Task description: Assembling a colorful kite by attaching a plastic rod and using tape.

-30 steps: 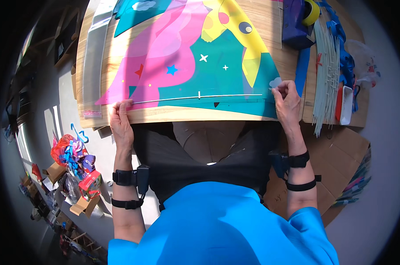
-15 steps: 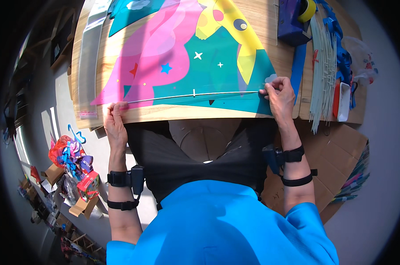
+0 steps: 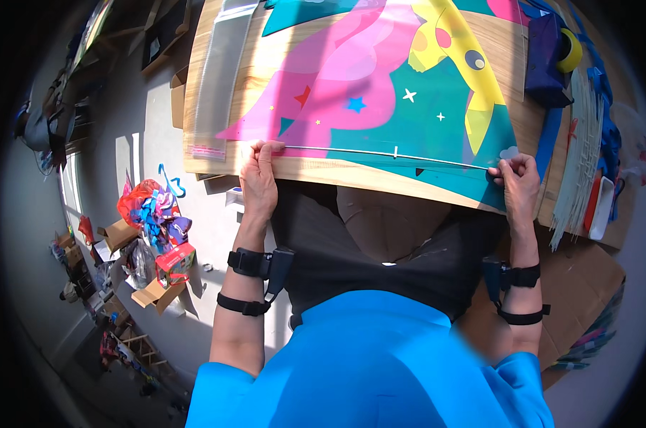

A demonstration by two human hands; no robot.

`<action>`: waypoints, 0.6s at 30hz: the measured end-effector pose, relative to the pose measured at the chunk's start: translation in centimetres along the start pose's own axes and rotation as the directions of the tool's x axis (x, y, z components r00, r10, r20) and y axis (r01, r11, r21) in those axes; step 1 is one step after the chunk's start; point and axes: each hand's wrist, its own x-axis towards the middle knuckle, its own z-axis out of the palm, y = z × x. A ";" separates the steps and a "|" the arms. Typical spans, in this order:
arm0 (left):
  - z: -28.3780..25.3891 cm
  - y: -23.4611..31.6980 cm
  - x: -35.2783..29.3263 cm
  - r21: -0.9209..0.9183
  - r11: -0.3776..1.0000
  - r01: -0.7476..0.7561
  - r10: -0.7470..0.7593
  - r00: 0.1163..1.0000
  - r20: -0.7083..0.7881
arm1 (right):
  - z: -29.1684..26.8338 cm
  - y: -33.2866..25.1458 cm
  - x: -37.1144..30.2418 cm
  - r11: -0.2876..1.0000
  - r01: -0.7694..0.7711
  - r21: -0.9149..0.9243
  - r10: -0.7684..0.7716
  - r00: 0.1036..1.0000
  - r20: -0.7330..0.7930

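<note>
On the wooden table (image 3: 255, 71), the large printed sheet (image 3: 423, 114) lies with its lower edge toward the person; it would be best kept flat there, without ripples. The left hand (image 3: 259, 178) and right hand (image 3: 521, 182) sit near that edge's two ends, each grip narrow, thumb and fingers pinched on an end of the thin white rod (image 3: 351, 150). Good handling here probably means an even, light pull from both sides, so that the rod runs straight and neither bows nor drags the sheet.

The sheet looks thin and glossy, streaked by sunlight and shadow: broad teal and pink areas, a yellow shape with a round dark eye, then small red, blue and white stars. Along the rod the sheet looks partly see-through. Smallest is a white tab (image 3: 396, 152) crossing the rod near its middle.
</note>
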 end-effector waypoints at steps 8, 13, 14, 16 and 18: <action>0.0 -0.4 0.1 0.001 1.000 0.002 -0.002 1.000 -0.012 | 0.0 0.1 0.0 1.000 -0.004 0.012 0.004 1.000 0.019; -0.2 -0.6 0.1 0.035 0.999 0.012 -0.012 1.000 -0.005 | -0.1 0.1 -0.1 1.000 -0.015 0.004 0.015 1.000 0.024; -0.2 -0.6 0.1 0.033 0.999 0.012 -0.012 1.000 -0.003 | -0.1 0.1 0.0 1.000 -0.015 0.008 0.015 1.000 0.025; -0.2 -0.4 0.1 0.021 0.999 0.034 -0.034 0.999 -0.003 | -0.1 0.2 0.0 1.000 -0.015 0.008 0.015 1.000 0.026; 0.0 -0.4 0.1 -0.013 0.999 0.030 -0.030 0.999 -0.016 | -0.1 0.3 0.0 1.000 -0.014 0.004 0.014 1.000 0.028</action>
